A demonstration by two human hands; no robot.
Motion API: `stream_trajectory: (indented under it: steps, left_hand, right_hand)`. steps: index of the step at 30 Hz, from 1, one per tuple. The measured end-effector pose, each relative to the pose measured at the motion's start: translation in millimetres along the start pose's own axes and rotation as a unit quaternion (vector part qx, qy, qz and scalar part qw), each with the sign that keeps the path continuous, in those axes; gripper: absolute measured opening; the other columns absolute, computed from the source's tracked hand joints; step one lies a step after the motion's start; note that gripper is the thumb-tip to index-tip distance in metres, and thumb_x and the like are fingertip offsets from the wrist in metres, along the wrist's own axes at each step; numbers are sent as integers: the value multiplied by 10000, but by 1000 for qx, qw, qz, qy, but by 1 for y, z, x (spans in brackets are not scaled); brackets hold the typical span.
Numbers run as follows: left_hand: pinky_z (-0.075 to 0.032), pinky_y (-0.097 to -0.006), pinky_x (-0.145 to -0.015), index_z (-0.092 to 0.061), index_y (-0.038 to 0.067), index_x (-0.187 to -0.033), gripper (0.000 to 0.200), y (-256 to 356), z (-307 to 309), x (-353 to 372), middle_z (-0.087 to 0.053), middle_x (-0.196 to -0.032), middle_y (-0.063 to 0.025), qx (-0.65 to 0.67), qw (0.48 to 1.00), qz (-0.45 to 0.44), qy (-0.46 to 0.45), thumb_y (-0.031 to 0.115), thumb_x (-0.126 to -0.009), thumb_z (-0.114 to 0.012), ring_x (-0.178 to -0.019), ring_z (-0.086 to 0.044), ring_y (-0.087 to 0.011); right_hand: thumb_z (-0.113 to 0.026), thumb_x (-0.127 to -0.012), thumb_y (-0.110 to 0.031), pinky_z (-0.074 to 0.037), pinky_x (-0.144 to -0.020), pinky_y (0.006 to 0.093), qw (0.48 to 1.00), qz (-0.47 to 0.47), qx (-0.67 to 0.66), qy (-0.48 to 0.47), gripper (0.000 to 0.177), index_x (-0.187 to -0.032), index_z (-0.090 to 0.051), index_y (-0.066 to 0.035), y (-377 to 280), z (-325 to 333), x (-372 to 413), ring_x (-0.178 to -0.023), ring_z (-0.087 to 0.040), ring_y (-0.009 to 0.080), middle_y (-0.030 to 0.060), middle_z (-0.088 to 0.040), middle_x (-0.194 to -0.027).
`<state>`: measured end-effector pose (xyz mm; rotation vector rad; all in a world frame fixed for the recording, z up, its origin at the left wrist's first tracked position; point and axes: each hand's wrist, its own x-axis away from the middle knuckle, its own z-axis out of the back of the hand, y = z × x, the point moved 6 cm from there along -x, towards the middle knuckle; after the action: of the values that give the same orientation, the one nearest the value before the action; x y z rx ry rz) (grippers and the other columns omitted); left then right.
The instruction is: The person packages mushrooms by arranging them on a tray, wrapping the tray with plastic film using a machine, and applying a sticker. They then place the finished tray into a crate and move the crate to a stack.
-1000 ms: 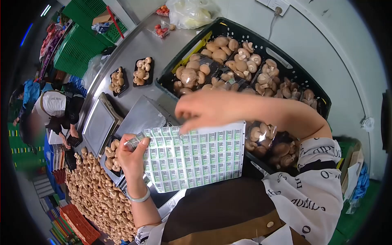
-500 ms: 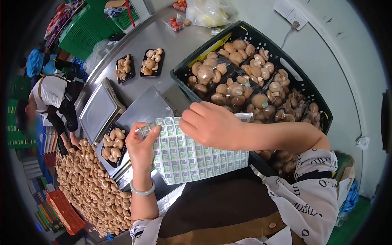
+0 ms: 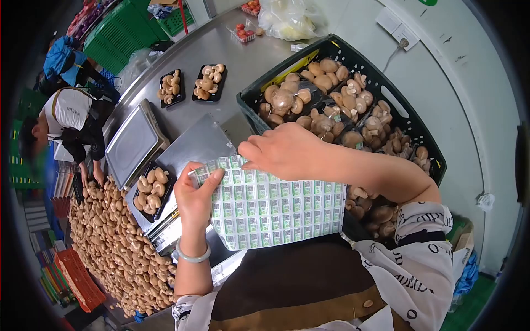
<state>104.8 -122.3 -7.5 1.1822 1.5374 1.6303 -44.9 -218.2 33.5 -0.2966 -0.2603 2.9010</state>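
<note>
A sheet of small green-and-white printed labels (image 3: 276, 212) spans the space before my chest. My left hand (image 3: 197, 190) pinches its upper left corner, thumb on the printed face. At the sheet's top edge my right hand (image 3: 276, 149) is closed, its fingertips against the labels; whether one label is between them I cannot make out. Left of the sheet, a black tray of mushrooms (image 3: 152, 190) rests on a metal wrapping machine (image 3: 193, 143). Behind my right hand stands a dark green crate (image 3: 251, 110) with several wrapped mushroom packs.
Two more mushroom trays (image 3: 208, 83) sit on the steel table (image 3: 232, 55), near a scale (image 3: 132, 146). Loose mushrooms (image 3: 118, 248) are heaped at the left, where another person (image 3: 72, 116) bends over them. A plastic bag (image 3: 290, 19) and small red produce (image 3: 243, 33) lie farther back.
My right hand has shifted slightly left and up along the sheet's top edge, showing more labels. The left hand keeps its pinch. The view has shifted a little.
</note>
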Motion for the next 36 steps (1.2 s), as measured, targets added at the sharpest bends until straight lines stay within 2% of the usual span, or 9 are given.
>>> stream_trajectory:
  steps: [6,12,14,17,23,25,27,33,36]
  left_hand:
    - [-433,-191,-585,-544,37,-851,152,-9,6,-5,-620,-765,7,-10,1000,17,10,-2,-845,-691,-649,-538,-39]
    - [-428,-198,-601,-549,38,-860,151,-25,7,-13,-610,-772,12,-4,999,49,11,-7,-843,-693,-660,-527,-41]
    - [-425,-194,-589,-550,52,-863,137,-26,12,-16,-609,-774,18,-17,998,51,18,16,-856,-681,-650,-533,-42]
    - [-446,-199,-602,-552,53,-897,121,-30,17,-16,-619,-797,8,1,998,64,27,30,-868,-667,-663,-557,-54]
    - [-453,-206,-645,-552,50,-932,125,-32,12,-23,-611,-820,10,-13,999,50,18,7,-869,-650,-682,-551,-59]
    - [-439,-202,-647,-549,50,-919,135,-34,15,-26,-603,-818,12,-13,999,42,30,-6,-857,-656,-683,-534,-55]
    - [-421,-205,-647,-548,45,-869,150,-33,16,-26,-593,-796,14,-5,998,42,48,-22,-831,-677,-683,-516,-54]
    - [-441,-212,-661,-533,42,-914,170,-33,11,-22,-590,-812,0,19,998,49,43,-6,-833,-674,-691,-525,-66]
    - [-445,-211,-675,-533,35,-957,188,-32,7,-23,-594,-828,-11,13,998,49,38,-13,-837,-670,-708,-538,-72]
  right_hand:
    - [-612,-725,-189,-381,-506,234,967,117,148,169,124,-791,-536,-116,-10,-2,7,-560,-499,117,-20,-459,-656]
    - [-613,-756,-202,-452,-542,302,974,173,45,138,115,-824,-581,-115,-9,-5,15,-597,-550,155,-7,-522,-700]
    - [-616,-825,-237,-502,-634,347,985,-26,-123,115,168,-912,-621,-93,42,5,6,-682,-612,214,18,-627,-816]
    - [-610,-901,-278,-488,-696,293,878,-313,-345,108,253,-970,-630,-35,165,24,18,-781,-639,133,67,-696,-842]
    - [-702,-774,-347,-486,-698,407,957,-274,-85,-51,293,-878,-683,-73,273,-76,56,-787,-650,311,129,-678,-827]
    - [-720,-746,-279,-527,-721,420,914,-393,75,-69,268,-899,-693,-61,264,-29,57,-888,-668,329,164,-684,-858]
    - [-692,-758,-216,-516,-709,415,904,-426,26,37,235,-933,-659,-62,289,4,72,-865,-661,330,153,-675,-851]
    - [-624,-808,-83,-433,-612,345,903,-372,-194,-96,213,-1013,-568,-77,350,0,125,-687,-544,219,73,-596,-791]
    - [-591,-826,-83,-518,-677,394,916,-377,72,-113,249,-1074,-600,-74,346,-3,126,-887,-635,311,141,-654,-964]
